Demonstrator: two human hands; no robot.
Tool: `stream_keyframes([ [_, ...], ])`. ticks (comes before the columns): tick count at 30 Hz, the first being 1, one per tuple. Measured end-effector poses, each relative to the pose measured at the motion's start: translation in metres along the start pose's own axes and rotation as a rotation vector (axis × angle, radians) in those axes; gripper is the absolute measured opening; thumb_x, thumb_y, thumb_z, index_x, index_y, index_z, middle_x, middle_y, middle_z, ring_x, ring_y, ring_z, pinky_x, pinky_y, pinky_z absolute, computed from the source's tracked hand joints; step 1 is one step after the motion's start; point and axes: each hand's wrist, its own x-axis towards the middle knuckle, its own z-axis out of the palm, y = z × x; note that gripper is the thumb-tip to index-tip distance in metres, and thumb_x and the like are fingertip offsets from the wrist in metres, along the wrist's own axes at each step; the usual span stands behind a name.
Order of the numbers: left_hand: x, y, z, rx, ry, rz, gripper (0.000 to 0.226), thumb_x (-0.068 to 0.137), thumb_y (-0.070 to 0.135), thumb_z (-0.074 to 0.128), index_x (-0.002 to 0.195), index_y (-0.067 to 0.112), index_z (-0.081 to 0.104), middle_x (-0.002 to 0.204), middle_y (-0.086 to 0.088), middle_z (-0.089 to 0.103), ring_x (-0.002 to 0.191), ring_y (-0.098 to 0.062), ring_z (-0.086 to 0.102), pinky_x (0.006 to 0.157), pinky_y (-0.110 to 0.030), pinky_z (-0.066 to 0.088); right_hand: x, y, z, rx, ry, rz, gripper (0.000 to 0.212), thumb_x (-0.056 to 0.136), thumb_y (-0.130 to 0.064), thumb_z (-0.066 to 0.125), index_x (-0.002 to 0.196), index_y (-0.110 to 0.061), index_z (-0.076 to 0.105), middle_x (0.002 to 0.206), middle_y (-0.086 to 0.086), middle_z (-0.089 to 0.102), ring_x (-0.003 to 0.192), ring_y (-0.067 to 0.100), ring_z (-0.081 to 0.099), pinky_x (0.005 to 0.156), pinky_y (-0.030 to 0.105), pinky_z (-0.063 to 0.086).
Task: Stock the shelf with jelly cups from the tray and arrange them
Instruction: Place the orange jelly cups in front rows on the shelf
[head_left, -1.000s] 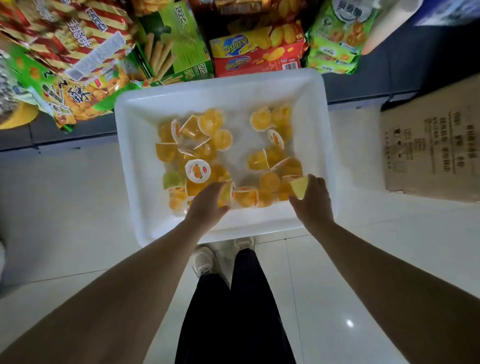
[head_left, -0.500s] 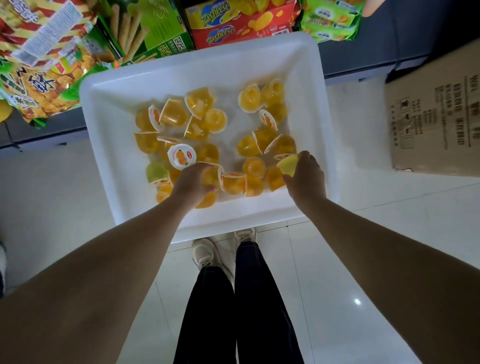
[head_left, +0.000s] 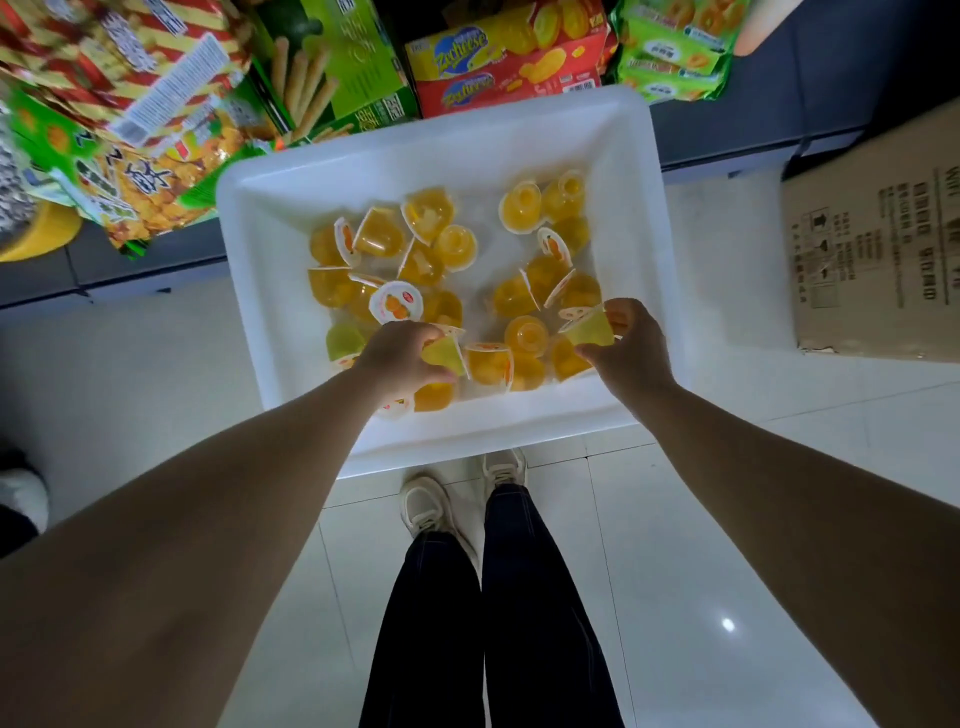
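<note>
A white plastic tray (head_left: 291, 364) sits on the floor and holds several orange jelly cups (head_left: 524, 332) lying at all angles. My left hand (head_left: 395, 353) is over the tray's near left part and grips a yellow-green jelly cup (head_left: 445, 356). My right hand (head_left: 631, 345) is over the near right part and pinches another yellow-green jelly cup (head_left: 589, 330). One more green cup (head_left: 343, 340) lies in the tray just left of my left hand.
Snack bags (head_left: 130, 104) and red biscuit boxes (head_left: 509, 62) fill the low shelf beyond the tray. A cardboard box (head_left: 878, 249) stands on the floor to the right. My legs and shoes (head_left: 426, 504) are just behind the tray on white tiles.
My left hand has lifted a yellow-green cup out of the pile. My right hand has raised its cup a little. The camera has shifted, so the tray sits lower in view.
</note>
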Motion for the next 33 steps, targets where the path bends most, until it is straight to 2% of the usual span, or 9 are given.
stream_keyframes([
  [3,-0.028,0.009,-0.029,-0.175,0.003,-0.091,0.065,0.079,0.037,0.072,0.133,0.008,0.050,0.129,-0.010,0.058,0.114,-0.024,0.057,0.082,-0.023,0.043,-0.015,-0.026,-0.015,0.123,-0.066,0.006,0.055,0.074,-0.013,0.078,0.123,-0.014,0.054,0.116,0.003,0.061,0.102,0.015,0.056,0.080,0.024,0.050],
  [9,-0.104,0.037,-0.120,-0.645,0.145,-0.189,0.071,0.080,0.032,0.072,0.138,0.004,0.043,0.139,-0.013,0.049,0.125,-0.024,0.049,0.096,-0.031,0.041,-0.059,-0.127,-0.070,0.378,-0.201,-0.073,0.033,0.074,-0.006,0.077,0.105,-0.009,0.067,0.099,0.007,0.070,0.089,0.021,0.065,0.079,0.034,0.055],
  [13,-0.162,0.069,-0.193,-0.888,0.324,-0.169,0.064,0.080,0.022,0.073,0.135,0.003,0.047,0.136,-0.012,0.052,0.116,-0.018,0.053,0.084,-0.023,0.038,-0.098,-0.204,-0.115,0.509,-0.234,-0.176,0.036,0.069,-0.003,0.078,0.104,-0.006,0.071,0.098,0.013,0.072,0.087,0.024,0.066,0.087,0.042,0.052],
  [16,-0.207,0.082,-0.246,-1.024,0.427,-0.116,0.067,0.077,0.019,0.077,0.135,0.005,0.047,0.134,-0.010,0.053,0.116,-0.020,0.053,0.091,-0.025,0.040,-0.134,-0.268,-0.151,0.560,-0.247,-0.328,0.030,0.064,-0.012,0.078,0.094,-0.011,0.073,0.088,0.008,0.073,0.083,0.023,0.066,0.085,0.042,0.051],
  [20,-0.280,0.088,-0.309,-1.099,0.499,-0.010,0.055,0.076,0.019,0.078,0.124,0.009,0.053,0.115,0.000,0.059,0.100,-0.017,0.058,0.088,-0.030,0.041,-0.194,-0.349,-0.194,0.575,-0.256,-0.491,0.026,0.076,-0.003,0.072,0.100,-0.012,0.069,0.094,0.004,0.073,0.083,0.014,0.068,0.081,0.030,0.051],
  [22,-0.320,0.087,-0.336,-1.116,0.521,0.031,0.054,0.078,0.017,0.076,0.126,0.009,0.053,0.106,0.001,0.059,0.098,-0.018,0.057,0.090,-0.029,0.037,-0.226,-0.383,-0.211,0.579,-0.239,-0.557,0.031,0.076,0.000,0.072,0.105,-0.009,0.068,0.098,0.004,0.072,0.089,0.016,0.067,0.090,0.037,0.052],
  [25,-0.385,0.078,-0.379,-1.095,0.544,0.141,0.042,0.075,0.013,0.078,0.114,0.010,0.062,0.097,0.002,0.070,0.088,-0.015,0.069,0.108,-0.031,0.033,-0.281,-0.427,-0.234,0.596,-0.232,-0.679,0.043,0.066,-0.005,0.078,0.108,-0.007,0.068,0.101,0.005,0.073,0.100,0.021,0.067,0.100,0.050,0.046],
  [28,-0.453,0.066,-0.420,-1.039,0.597,0.276,0.030,0.078,0.009,0.074,0.106,0.013,0.065,0.096,0.002,0.071,0.077,-0.008,0.071,0.112,-0.036,0.033,-0.338,-0.468,-0.252,0.592,-0.239,-0.798,0.043,0.067,-0.009,0.081,0.108,-0.012,0.069,0.105,0.001,0.073,0.104,0.019,0.066,0.105,0.045,0.043],
  [33,-0.563,0.043,-0.474,-1.004,0.731,0.477,0.024,0.080,0.009,0.072,0.102,0.016,0.064,0.102,0.002,0.069,0.103,-0.015,0.063,0.098,-0.025,0.045,-0.437,-0.526,-0.259,0.626,-0.170,-0.965,0.036,0.077,-0.005,0.075,0.111,-0.012,0.068,0.107,0.001,0.072,0.106,0.016,0.065,0.105,0.034,0.043],
])
